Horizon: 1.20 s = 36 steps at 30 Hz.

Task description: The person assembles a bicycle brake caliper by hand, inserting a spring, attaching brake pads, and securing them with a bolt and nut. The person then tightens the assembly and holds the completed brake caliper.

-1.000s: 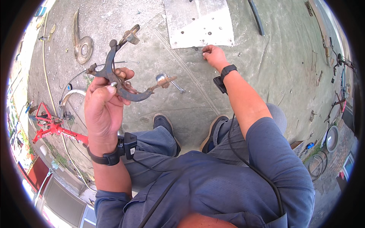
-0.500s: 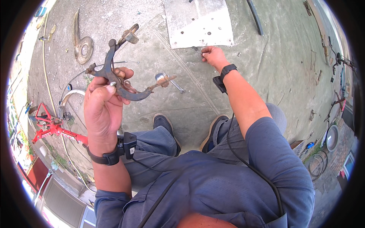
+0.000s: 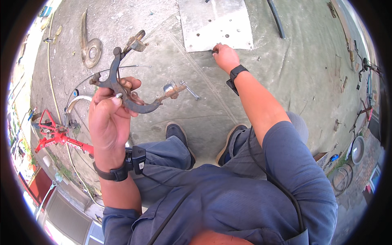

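Observation:
My left hand (image 3: 109, 118) is closed round a worn bicycle caliper brake (image 3: 112, 74), raised above the ground. The brake's dark curved arms carry rusty ends with blocky pads, and my thumb presses by its centre bolt. Farther off, my right hand (image 3: 226, 57) reaches down to the near edge of a pale metal sheet (image 3: 194, 24). Its fingers are pinched together beside a small dark part; what lies between them is too small to make out. Between the brake and my right arm, a small spanner (image 3: 190, 90) lies on the ground cloth.
A red bicycle frame (image 3: 61, 138) lies at the left, near a thin cable (image 3: 87, 78). Several small parts dot the metal sheet. A dark bar (image 3: 277, 18) lies right of it. Odd metal pieces and a round basin (image 3: 357, 149) line the right side.
My right hand has moved slightly left and away from me, along the sheet's near edge. My left hand still holds the brake, only slightly shifted.

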{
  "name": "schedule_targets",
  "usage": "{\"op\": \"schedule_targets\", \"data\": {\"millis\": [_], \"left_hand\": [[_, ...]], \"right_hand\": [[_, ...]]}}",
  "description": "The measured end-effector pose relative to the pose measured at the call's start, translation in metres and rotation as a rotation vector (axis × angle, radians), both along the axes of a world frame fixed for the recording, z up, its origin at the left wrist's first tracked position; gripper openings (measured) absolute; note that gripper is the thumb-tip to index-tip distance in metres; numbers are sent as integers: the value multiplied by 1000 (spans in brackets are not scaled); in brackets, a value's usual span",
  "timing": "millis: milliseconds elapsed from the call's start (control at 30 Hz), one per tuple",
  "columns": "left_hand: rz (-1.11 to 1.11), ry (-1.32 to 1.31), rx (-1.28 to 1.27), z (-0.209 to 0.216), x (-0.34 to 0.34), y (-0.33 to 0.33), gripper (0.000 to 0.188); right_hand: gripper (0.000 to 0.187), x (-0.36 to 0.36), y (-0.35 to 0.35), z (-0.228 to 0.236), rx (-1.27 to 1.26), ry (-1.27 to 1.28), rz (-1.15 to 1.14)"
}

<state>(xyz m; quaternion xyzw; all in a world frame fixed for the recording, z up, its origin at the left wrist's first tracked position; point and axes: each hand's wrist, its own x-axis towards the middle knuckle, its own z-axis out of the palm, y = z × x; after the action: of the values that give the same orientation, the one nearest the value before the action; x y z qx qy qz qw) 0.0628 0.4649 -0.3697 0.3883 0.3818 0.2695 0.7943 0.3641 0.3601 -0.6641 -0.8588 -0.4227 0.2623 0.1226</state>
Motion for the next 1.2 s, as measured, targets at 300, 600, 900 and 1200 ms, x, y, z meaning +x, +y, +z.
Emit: {"op": "schedule_targets", "data": {"millis": [300, 600, 900, 1200], "left_hand": [[16, 38, 0, -2, -7, -4, 37], [11, 39, 1, -1, -9, -3, 38], [-17, 131, 54, -1, -7, -2, 33], [-102, 269, 278, 1, 36, -2, 32]], "right_hand": [[24, -7, 6, 5, -211, 48, 35], [23, -10, 13, 8, 16, -13, -18], [17, -14, 27, 29, -103, 54, 24], [12, 13, 52, 198, 490, 778, -120]]}}
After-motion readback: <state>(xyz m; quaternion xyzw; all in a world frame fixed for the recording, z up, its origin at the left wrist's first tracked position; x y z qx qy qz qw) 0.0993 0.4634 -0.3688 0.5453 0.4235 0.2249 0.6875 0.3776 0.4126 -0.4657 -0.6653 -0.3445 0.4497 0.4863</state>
